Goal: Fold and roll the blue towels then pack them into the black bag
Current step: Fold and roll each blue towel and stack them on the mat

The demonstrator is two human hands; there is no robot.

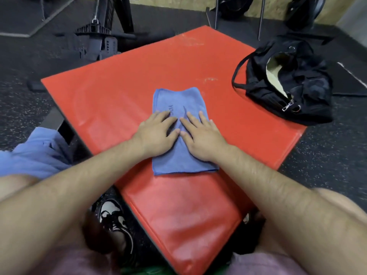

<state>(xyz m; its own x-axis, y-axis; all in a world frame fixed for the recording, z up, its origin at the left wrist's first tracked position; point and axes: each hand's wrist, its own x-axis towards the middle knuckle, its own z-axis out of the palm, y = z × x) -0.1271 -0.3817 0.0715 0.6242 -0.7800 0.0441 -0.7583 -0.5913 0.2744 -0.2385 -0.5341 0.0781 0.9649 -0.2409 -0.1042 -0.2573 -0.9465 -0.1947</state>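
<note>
The fingers of the left hand [165, 117] lie straight and slightly spread, flat on the blue towel [178, 100]. The fingers of the right hand [193, 121] lie the same way, straight and a little fanned, pinching nothing. The two index fingers almost meet at the middle of the cloth, and the thumbs lie close together just nearer.

Both palms press down: the left hand [156, 132] on the left half of the towel and the right hand [200, 135] on the right half, with bare forearms running back toward the near edge.

The towel is folded into a long strip that runs from near to far, flat on the middle of a red mat [111, 92], with dark printed letters (partly hidden by the left fingers) on its top. A crease runs up the cloth between the hands.

At the far right edge of the mat, well apart from the towel, sits the black bag [305, 86], open at the top with a pale lining showing and a metal zip pull at its near end.

Off the mat to the left lies a heap of more blue cloth [39, 151]. A black and white shoe [115, 221] rests on the dark speckled floor [17, 92] near the mat's left edge
</note>
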